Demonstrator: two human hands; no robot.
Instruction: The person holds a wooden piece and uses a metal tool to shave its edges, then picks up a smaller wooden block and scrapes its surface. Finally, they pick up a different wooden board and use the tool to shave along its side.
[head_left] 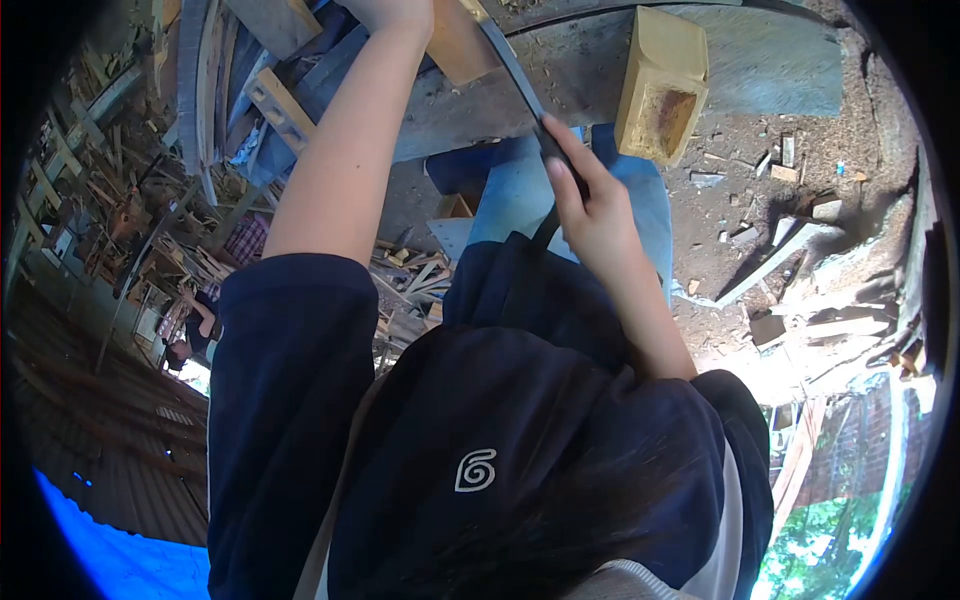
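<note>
My right hand (590,195) is closed round the black handle of a long, narrow flat metal tool (515,75), its thumb and forefinger lying along it. The metal part slants up and left to the top edge, passing beside a flat piece of wood (462,45). My left hand (390,10) reaches to the top edge, right by this wood; its fingers are out of frame. Right of the tool, a hollowed wooden block (665,85) rests on a grey plank (770,65), its recess facing me.
Offcuts and boards (215,80) are piled at the upper left. Wood scraps (790,240) and chips litter the dirt floor on the right. Another person (195,325) is far off at the left. My legs (515,190) are below the plank.
</note>
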